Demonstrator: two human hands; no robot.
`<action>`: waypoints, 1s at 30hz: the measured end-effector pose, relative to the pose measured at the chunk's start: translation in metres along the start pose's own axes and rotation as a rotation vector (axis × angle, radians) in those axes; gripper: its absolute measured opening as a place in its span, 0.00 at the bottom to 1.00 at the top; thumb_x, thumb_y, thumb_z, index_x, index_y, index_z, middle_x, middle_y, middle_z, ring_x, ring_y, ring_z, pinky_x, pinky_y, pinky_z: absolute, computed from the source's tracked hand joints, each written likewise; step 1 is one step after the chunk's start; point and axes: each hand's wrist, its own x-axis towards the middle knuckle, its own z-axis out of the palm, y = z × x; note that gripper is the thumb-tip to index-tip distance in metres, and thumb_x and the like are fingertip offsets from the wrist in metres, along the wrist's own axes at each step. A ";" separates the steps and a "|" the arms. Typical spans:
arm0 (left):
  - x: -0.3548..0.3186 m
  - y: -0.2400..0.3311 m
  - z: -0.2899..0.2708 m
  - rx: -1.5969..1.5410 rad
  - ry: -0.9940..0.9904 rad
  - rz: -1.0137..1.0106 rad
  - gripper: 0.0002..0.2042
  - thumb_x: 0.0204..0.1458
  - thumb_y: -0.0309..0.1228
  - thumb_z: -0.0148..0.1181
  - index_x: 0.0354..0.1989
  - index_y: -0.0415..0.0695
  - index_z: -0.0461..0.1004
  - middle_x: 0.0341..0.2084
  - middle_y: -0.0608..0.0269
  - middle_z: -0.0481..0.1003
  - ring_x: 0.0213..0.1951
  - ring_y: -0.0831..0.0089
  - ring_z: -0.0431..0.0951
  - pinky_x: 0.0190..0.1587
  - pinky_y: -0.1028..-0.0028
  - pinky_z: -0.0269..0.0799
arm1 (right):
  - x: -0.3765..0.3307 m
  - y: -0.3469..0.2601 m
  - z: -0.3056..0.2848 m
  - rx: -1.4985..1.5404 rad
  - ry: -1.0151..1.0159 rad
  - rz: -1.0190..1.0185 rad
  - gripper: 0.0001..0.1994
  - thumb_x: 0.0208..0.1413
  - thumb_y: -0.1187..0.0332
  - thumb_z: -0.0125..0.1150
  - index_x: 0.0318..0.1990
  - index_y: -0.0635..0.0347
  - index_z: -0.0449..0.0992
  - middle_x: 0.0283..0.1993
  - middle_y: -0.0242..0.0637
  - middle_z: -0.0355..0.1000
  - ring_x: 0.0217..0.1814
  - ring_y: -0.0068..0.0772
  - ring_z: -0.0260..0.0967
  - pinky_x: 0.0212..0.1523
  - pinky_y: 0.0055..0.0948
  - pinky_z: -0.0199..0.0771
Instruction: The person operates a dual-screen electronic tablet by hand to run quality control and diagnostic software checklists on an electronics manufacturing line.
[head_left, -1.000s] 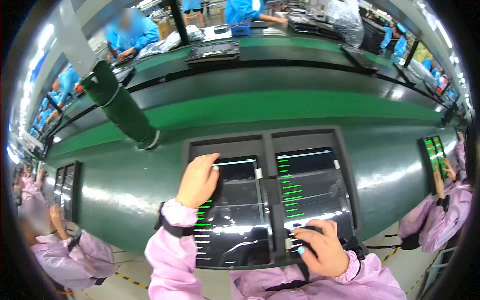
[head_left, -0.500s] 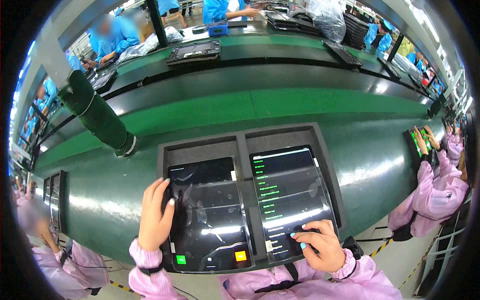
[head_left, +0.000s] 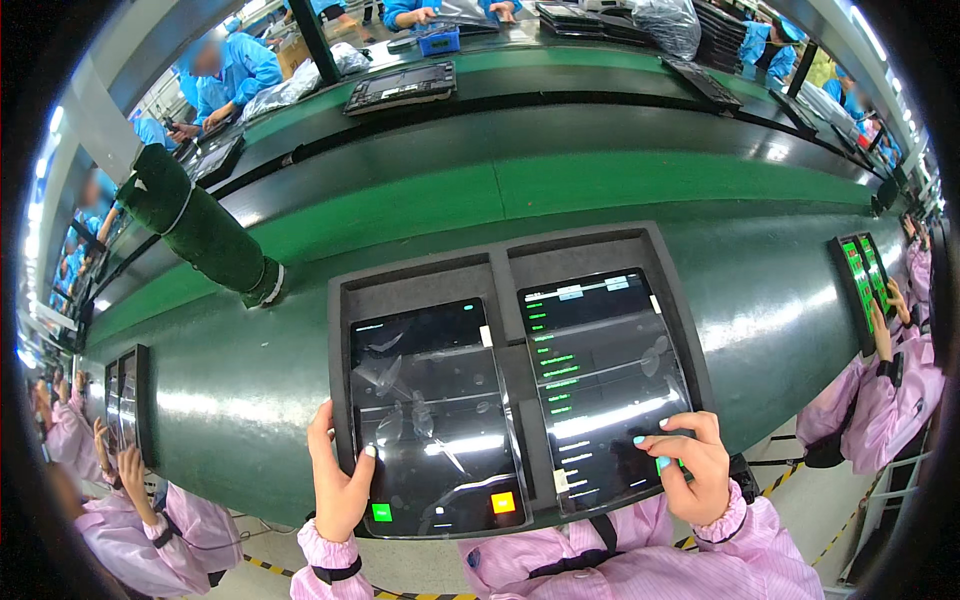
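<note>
A dark grey two-compartment tray (head_left: 342, 360) sits in front of me on the green workbench, with a tablet in each compartment. The left tablet (head_left: 430, 400) has a mostly black screen with a green and an orange square near its bottom. Green text lines run down the left side of the right tablet's screen (head_left: 610, 370). My left hand (head_left: 338, 485) grips the tray's left edge, fingers along the outside and thumb over the rim by the left tablet. Over the lower right of the right tablet is my right hand (head_left: 695, 470), empty, fingers apart and loosely bent; contact is unclear.
A green-wrapped post (head_left: 205, 225) stands on the bench at the left. Further trays with devices lie left (head_left: 125, 400) and right (head_left: 862, 290), with co-workers in pink beside them. Across a raised line, people in blue work near a device frame (head_left: 400, 88) and a blue box (head_left: 438, 42).
The view has shifted slightly. My left hand has slid down the tray's edge, its thumb now over the rim. The right tablet's list looks different, with lighter blocks at its top.
</note>
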 end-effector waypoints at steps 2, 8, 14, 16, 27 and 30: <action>-0.001 0.002 0.001 0.016 -0.003 0.038 0.33 0.44 0.19 0.49 0.62 0.37 0.47 0.55 0.49 0.56 0.57 0.60 0.57 0.60 0.65 0.49 | -0.001 0.000 -0.003 0.001 -0.001 0.010 0.12 0.33 0.80 0.50 0.29 0.60 0.74 0.37 0.30 0.75 0.43 0.38 0.64 0.45 0.36 0.60; -0.004 0.004 -0.002 -0.151 0.020 -0.037 0.32 0.46 0.21 0.46 0.63 0.38 0.45 0.56 0.48 0.55 0.58 0.61 0.56 0.61 0.65 0.47 | 0.008 0.008 -0.017 -0.045 0.018 0.083 0.13 0.34 0.81 0.50 0.31 0.61 0.74 0.37 0.33 0.74 0.44 0.41 0.63 0.45 0.34 0.63; -0.001 -0.008 0.005 -0.323 0.059 -0.092 0.28 0.47 0.19 0.40 0.61 0.40 0.49 0.56 0.51 0.56 0.59 0.63 0.55 0.61 0.66 0.47 | 0.010 0.016 -0.034 -0.093 0.039 0.119 0.11 0.37 0.83 0.48 0.32 0.66 0.71 0.36 0.41 0.73 0.47 0.45 0.62 0.46 0.36 0.64; -0.001 -0.005 0.006 -0.251 0.069 -0.097 0.28 0.47 0.18 0.40 0.61 0.40 0.49 0.56 0.50 0.56 0.59 0.62 0.55 0.61 0.65 0.47 | 0.008 0.021 -0.034 -0.065 0.035 0.113 0.11 0.38 0.83 0.48 0.33 0.67 0.70 0.37 0.43 0.72 0.47 0.45 0.62 0.47 0.36 0.63; -0.009 0.001 -0.027 -0.492 -0.365 -0.051 0.50 0.28 0.17 0.52 0.65 0.40 0.32 0.65 0.52 0.34 0.67 0.61 0.32 0.64 0.67 0.29 | 0.009 0.026 -0.033 -0.052 0.009 0.106 0.10 0.40 0.83 0.48 0.34 0.67 0.69 0.38 0.47 0.70 0.46 0.46 0.62 0.47 0.36 0.63; -0.008 -0.005 -0.031 -0.398 -0.435 -0.018 0.51 0.28 0.17 0.53 0.65 0.39 0.31 0.65 0.52 0.33 0.67 0.61 0.32 0.64 0.68 0.28 | 0.009 0.027 -0.031 -0.038 0.015 0.115 0.10 0.40 0.83 0.48 0.34 0.67 0.69 0.38 0.47 0.70 0.46 0.46 0.62 0.46 0.36 0.64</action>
